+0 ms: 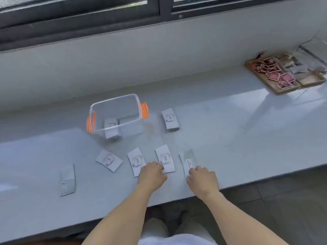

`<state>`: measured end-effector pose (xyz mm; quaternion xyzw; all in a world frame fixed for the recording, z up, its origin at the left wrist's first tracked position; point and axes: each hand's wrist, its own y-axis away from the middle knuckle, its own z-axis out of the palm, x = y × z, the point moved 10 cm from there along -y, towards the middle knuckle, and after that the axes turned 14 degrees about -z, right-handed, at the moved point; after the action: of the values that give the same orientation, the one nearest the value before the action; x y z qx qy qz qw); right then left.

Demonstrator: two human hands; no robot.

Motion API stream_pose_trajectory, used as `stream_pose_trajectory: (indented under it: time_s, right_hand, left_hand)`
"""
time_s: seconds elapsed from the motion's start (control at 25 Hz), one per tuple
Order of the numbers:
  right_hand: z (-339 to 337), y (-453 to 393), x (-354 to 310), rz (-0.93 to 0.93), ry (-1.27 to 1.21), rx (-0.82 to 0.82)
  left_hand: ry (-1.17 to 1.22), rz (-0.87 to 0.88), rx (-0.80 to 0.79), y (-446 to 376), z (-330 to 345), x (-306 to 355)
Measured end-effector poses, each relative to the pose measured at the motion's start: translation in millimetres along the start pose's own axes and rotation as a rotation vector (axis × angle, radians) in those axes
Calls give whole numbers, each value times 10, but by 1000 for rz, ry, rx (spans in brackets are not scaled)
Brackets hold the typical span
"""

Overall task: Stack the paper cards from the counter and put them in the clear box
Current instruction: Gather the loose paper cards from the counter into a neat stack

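Note:
Several white paper cards lie on the grey counter [230,138]. A clear box [116,117] with orange clips stands behind them, and a small stack of cards [111,128] leans inside it. One "love" card [170,119] lies to the right of the box. In the front row lie a tilted card [109,160], a card [136,160] and a card [164,158]; my left hand [152,174] rests on the near ends of these last two. My right hand [203,177] presses on the near end of a face-down card [188,162]. Another card [67,180] lies far left.
A wooden tray [283,89] of red and white picture tiles sits at the far right, next to a clear plastic sheet or lid [313,48]. A low wall and a dark window frame run behind the counter. The counter's front edge is just under my forearms.

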<state>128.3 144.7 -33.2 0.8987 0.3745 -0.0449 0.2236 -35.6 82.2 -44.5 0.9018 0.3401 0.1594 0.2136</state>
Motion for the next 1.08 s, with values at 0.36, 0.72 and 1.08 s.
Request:
stream_pose_trajectory:
  time_s: [0.36,0.72,1.08]
  right_hand:
    - [-6,-177,286,324,-25,46]
    - [35,-351,240,443,-190,59]
    - [-90,-726,156,350,-332,8]
  left_hand:
    - [-170,148,41,-472,-273,289]
    - [-169,129,4,-677,-179,291]
    - [301,48,52,-943,-520,-128]
